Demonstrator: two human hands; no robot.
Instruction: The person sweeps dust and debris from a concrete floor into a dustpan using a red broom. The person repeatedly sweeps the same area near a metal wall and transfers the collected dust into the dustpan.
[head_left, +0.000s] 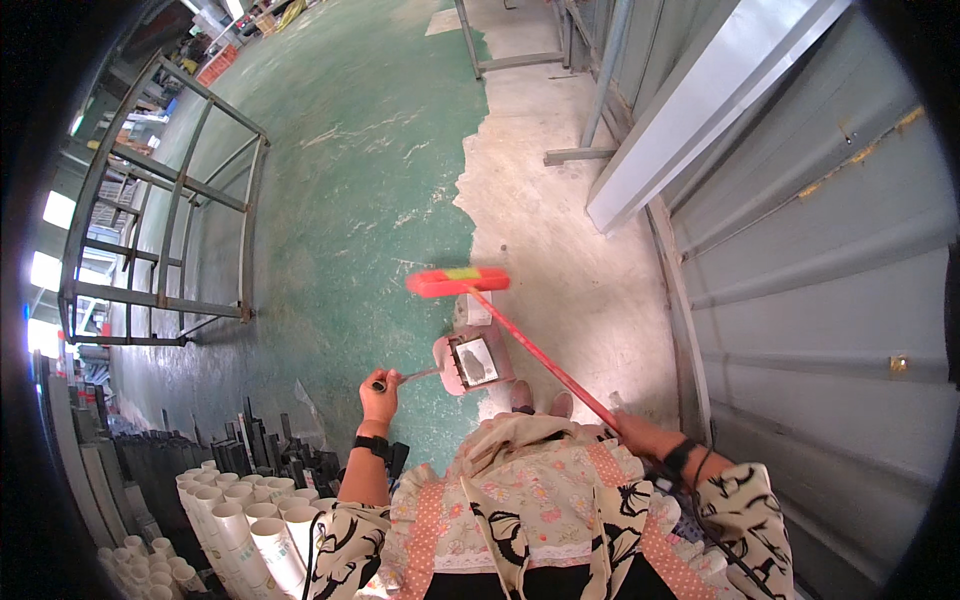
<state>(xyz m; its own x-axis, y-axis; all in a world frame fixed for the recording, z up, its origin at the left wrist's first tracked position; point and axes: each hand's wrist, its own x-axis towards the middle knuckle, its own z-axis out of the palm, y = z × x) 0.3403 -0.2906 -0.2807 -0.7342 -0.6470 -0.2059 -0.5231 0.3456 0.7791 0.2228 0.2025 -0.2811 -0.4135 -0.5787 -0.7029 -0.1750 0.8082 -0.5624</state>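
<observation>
My left hand (380, 397) grips the end of a metal dustpan handle (418, 375). At its other end a pink dustpan (448, 367) sits just ahead of my shoes, with a pale flat piece (478, 361) bearing a grey patch lying in it. In my right hand (643, 435) is the red pole (547, 361) of a push broom. The slightly blurred red broom head (457, 280), with a yellow-green patch on top, is beyond the dustpan. Between the two, a white piece (480, 309) shows, partly hidden by the broom.
A metal frame rack (176, 304) stands at left. White tubes (270, 536) and dark upright profiles (247, 442) crowd the lower left. To the right, a white beam (697, 120) leans by the corrugated metal wall (817, 315). Green paint (360, 187) gives way to bare concrete (547, 202).
</observation>
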